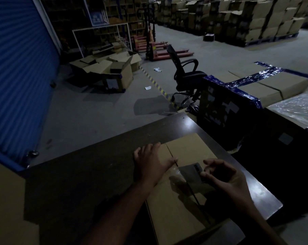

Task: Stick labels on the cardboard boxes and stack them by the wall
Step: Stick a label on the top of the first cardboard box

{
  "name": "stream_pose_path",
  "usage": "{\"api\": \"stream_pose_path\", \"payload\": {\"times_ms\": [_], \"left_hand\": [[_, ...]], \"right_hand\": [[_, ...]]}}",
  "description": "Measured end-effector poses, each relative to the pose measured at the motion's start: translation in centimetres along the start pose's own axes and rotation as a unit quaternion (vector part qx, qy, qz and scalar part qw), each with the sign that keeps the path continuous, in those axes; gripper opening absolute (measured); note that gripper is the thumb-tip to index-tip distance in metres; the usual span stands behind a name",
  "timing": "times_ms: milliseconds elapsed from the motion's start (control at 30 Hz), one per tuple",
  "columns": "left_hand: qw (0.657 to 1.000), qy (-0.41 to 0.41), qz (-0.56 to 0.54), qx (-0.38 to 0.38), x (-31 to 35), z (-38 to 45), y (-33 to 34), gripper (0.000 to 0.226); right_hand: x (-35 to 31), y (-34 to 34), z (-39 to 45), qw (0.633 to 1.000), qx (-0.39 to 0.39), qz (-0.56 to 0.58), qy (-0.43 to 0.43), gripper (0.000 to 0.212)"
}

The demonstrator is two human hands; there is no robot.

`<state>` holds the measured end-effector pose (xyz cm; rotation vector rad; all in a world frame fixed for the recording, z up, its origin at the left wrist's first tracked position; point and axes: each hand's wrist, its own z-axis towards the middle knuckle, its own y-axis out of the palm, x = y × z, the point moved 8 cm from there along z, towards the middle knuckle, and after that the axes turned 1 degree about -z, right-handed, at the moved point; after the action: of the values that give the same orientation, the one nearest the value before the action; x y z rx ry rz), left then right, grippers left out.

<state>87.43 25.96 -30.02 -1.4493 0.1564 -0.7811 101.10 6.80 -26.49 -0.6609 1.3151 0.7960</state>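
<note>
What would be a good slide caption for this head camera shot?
Left hand steadies a cardboard box on a dark table while the right hand applies a barcode label.

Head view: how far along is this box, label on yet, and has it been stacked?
In hand: the left hand lies flat on the cardboard box on the dark table, while the right hand pinches a label over its top. Whether it is fully stuck is unclear. Left: pressing it down, then stacking by the wall.
</note>
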Motion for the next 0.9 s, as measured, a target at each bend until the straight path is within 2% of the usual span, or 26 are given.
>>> {"api": "stream_pose_path", "payload": {"times_ms": [100,133,167,233,300,433,533,633,667,700,800,900], "left_hand": [[1.000,-0.006,0.009,0.008,-0.2,0.2,-0.3,0.104],[1.000,-0.009,0.010,0.005,-0.3,0.4,-0.2,0.104],[1.000,-0.007,0.013,-0.001,-0.4,0.5,-0.2,0.103],[1.000,0.002,0.017,-0.009,-0.3,0.9,0.0,0.102],[1.000,0.006,0.016,-0.010,-0.2,0.9,0.1,0.102],[0.999,0.013,-0.025,0.018,0.2,0.9,-0.1,0.099],[0.993,0.053,-0.075,0.078,1.4,0.3,-1.8,0.077],[0.982,0.092,-0.126,0.110,4.6,-1.6,-3.7,0.055],[0.978,0.108,-0.142,0.111,6.2,-2.5,-4.0,0.049],[0.973,0.128,-0.163,0.103,8.0,-3.5,-4.0,0.043],[0.941,0.230,-0.242,0.057,14.2,-7.6,-3.3,0.030],[0.893,0.322,-0.314,0.020,19.7,-12.3,-2.7,0.026]], "right_hand": [[-2.5,-1.3,-0.1,0.995,0.047,0.081,-0.019,0.043],[-4.1,-2.2,-0.1,0.993,0.069,0.086,-0.038,0.037],[-5.8,-3.1,-0.1,0.993,0.080,0.071,-0.059,0.032],[-8.4,-4.5,-0.2,0.991,0.096,0.023,-0.092,0.038],[-8.6,-5.8,-0.2,0.990,0.113,-0.010,-0.089,0.042],[-3.9,-8.0,-1.2,0.985,0.170,0.033,0.016,0.044],[0.1,-10.2,-3.9,0.967,0.214,0.071,0.116,0.051],[2.7,-12.8,-7.7,0.942,0.268,0.097,0.176,0.088],[3.6,-13.8,-9.3,0.923,0.305,0.144,0.184,0.091],[4.6,-14.7,-10.8,0.903,0.340,0.183,0.189,0.087],[6.8,-16.6,-15.6,0.854,0.412,0.250,0.198,0.043],[9.0,-18.6,-20.6,0.820,0.464,0.250,0.224,0.035]]}}
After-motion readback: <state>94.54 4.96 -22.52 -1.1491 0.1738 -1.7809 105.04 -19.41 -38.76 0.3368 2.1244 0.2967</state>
